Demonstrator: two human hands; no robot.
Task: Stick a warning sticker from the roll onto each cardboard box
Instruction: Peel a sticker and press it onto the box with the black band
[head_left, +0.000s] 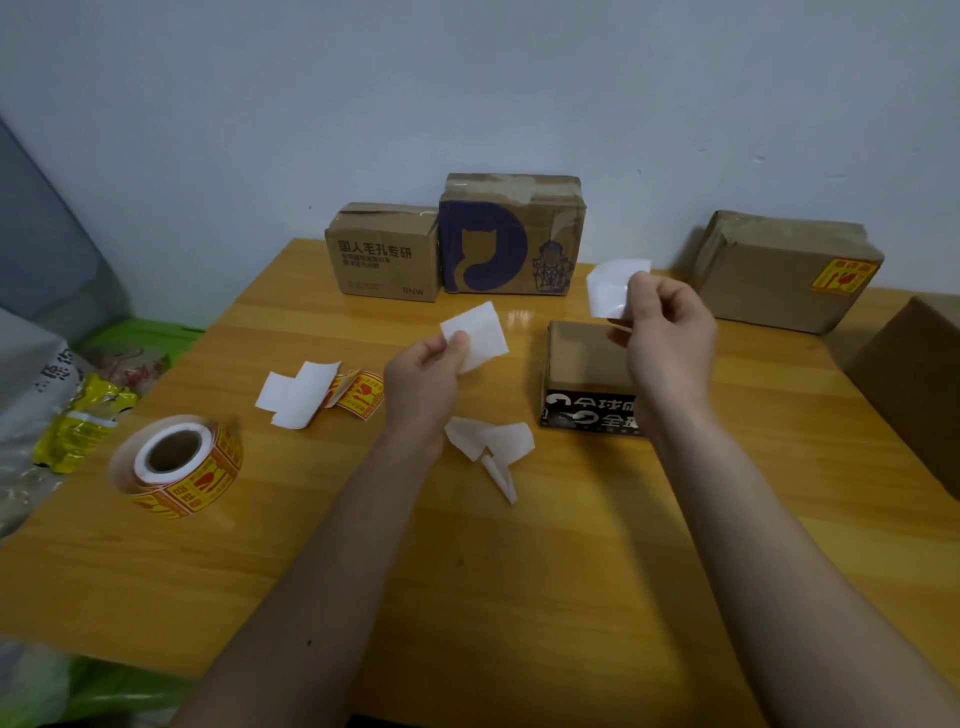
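A yellow wooden tabletop (519, 597) is sitting against a pale wall, boxes lining its back edge. The left hand (423, 374) is pinching one white piece (480, 335) and the right hand (670, 332) another (608, 291), apparently peeling sticker from backing above the small box (582, 358). The roll (179, 465) is lying well left, within reach. The far box (779, 270) is already wearing a sticker (841, 275).

Five cardboard boxes are in view: a plain one (385, 252), a cat-printed one (511, 234), a stickered one (784, 270), a small black-fronted one (589, 379) and one cut off at the right edge (919, 384). One sticker roll (176, 465). One loose strip of stickers (358, 395). Two hands, left hand (423, 374) and right hand (670, 332), each pinching one white paper piece, at (480, 335) and (613, 288).
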